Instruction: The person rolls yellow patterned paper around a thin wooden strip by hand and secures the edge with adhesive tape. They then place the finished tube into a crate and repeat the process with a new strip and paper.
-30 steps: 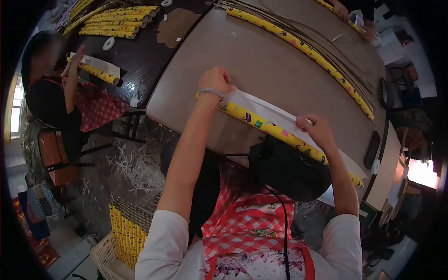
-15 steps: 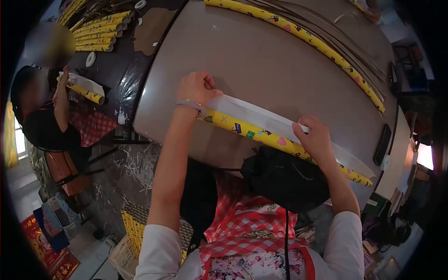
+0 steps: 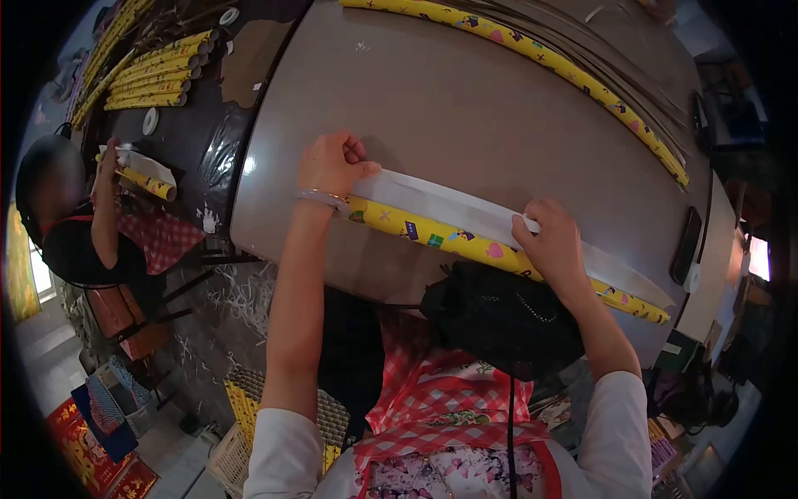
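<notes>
In front of me a yellow patterned tube of wrapping paper [image 3: 449, 240] lies along the table's near edge. Its white paper flap [image 3: 449, 200] stands open on the far side. My left hand [image 3: 334, 166] pinches the flap's edge at its left end, with thumb and curled fingers closed. Farther right, my right hand [image 3: 550, 243] closes its thumb and fingers on the same white edge, and its wrist passes over the tube. The tube's right end sticks out beyond that wrist. Whether a thin strip is also between the right fingers I cannot make out.
Another yellow tube [image 3: 532, 51] lies across the far side of the table [image 3: 465, 116], beside thin brown strips. A dark phone-like object [image 3: 686, 245] is at the right edge. Left, a person [image 3: 104, 208] holds a tube near stacked tubes [image 3: 158, 75]. A black bag [image 3: 499, 320] hangs close to me.
My view has shifted slightly, so the scene sits a little differently in it. Both hands keep their hold on the white flap, and the tube looks much the same.
</notes>
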A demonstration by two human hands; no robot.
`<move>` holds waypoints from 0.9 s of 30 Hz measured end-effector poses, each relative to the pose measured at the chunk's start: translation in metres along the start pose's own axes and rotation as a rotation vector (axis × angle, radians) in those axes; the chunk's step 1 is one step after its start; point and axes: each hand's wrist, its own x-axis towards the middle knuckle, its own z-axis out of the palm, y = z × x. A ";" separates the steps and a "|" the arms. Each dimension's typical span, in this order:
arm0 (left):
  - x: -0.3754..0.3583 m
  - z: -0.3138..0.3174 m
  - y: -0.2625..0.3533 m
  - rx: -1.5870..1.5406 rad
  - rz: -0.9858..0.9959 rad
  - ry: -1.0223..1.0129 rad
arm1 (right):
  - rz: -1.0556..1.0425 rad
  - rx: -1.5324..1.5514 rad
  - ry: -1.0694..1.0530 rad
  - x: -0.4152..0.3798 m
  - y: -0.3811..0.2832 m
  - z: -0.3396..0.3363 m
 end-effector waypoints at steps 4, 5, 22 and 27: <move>0.001 0.002 -0.004 0.002 -0.009 0.004 | -0.023 -0.024 0.010 0.000 0.001 0.002; 0.001 0.002 -0.004 0.000 -0.006 0.003 | -0.021 -0.026 0.013 0.000 -0.001 0.002; 0.000 0.000 -0.001 0.015 -0.013 -0.004 | -0.001 -0.090 0.019 -0.001 -0.008 0.006; 0.002 0.001 -0.003 0.010 0.003 -0.001 | -0.008 -0.093 0.035 -0.002 -0.007 0.009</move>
